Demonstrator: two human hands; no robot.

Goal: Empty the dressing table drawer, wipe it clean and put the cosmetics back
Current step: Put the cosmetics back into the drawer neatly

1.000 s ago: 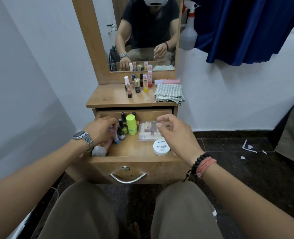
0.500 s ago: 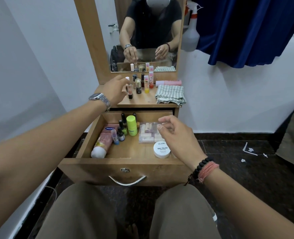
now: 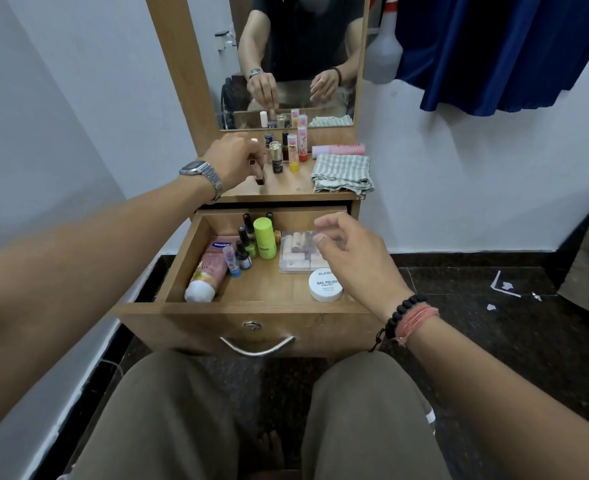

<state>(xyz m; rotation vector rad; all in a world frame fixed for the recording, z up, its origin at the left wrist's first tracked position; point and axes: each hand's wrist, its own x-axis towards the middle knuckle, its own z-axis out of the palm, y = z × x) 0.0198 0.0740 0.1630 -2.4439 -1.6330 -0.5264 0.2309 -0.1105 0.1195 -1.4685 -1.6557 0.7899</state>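
The wooden drawer (image 3: 251, 318) is pulled out under the dressing table top (image 3: 296, 188). Inside lie a pink tube (image 3: 207, 268), several small nail polish bottles (image 3: 243, 254), a green bottle (image 3: 264, 238), a clear case of lipsticks (image 3: 298, 252) and a white nail polish remover tub (image 3: 325, 285). My left hand (image 3: 234, 161) is over the table top, fingers closed on a small dark bottle (image 3: 259, 176) that stands on the wood beside a row of cosmetics (image 3: 288, 150). My right hand (image 3: 352, 252) hovers over the lipstick case, fingers apart and holding nothing.
A folded striped cloth (image 3: 342, 173) and a pink tube (image 3: 338, 149) lie on the table top to the right. The mirror (image 3: 296, 57) stands behind. A spray bottle (image 3: 383, 53) and blue curtain (image 3: 494, 46) hang on the right. My knees are below the drawer front.
My left hand rose out of the drawer with a small bottle and carried it up to the table top, setting it down by the row of cosmetics. My right hand stayed over the lipstick case.
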